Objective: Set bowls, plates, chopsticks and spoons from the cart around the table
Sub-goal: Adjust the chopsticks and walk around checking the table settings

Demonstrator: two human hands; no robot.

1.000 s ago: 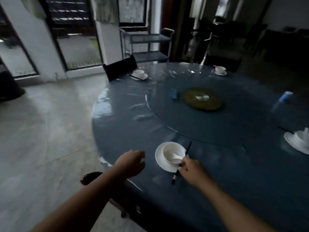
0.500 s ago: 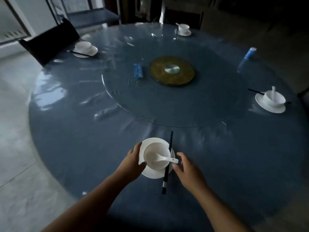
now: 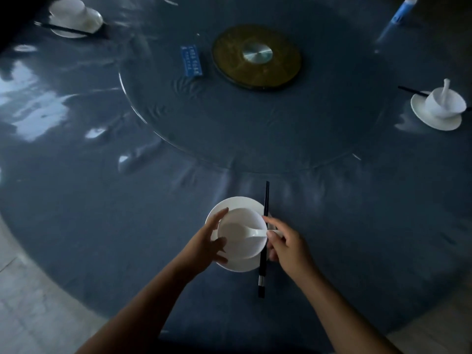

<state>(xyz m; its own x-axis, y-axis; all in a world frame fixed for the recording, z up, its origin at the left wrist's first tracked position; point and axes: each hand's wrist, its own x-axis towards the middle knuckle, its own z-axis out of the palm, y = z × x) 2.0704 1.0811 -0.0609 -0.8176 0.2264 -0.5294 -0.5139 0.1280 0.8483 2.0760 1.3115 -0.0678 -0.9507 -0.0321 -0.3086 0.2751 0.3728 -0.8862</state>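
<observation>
Round desk, covered in dark blue cloth under a glossy clear sheet, seen from above in dim light; pale floor shows at lower left. A glass turntable occupies the middle of the desk, with a brass-coloured hub at its centre and a blue packet just beside the hub.

Near edge: a white plate carries a white bowl, in which a white spoon lies with its handle pointing right over the rim. Dark chopsticks lie along the plate's right edge, tips pointing away from the person.

The left hand cups the bowl's left wall between thumb and forefinger. The right hand pinches the end of the spoon handle with thumb and curled fingers, its forefinger reaching the bowl's rim; the chopsticks pass under this hand.

Far left: a far-left bowl on a plate, with far-left chopsticks across its front. Far right: a far-right bowl holding an upright spoon, on a far-right plate. A blurred blue bottle sits at upper right.
</observation>
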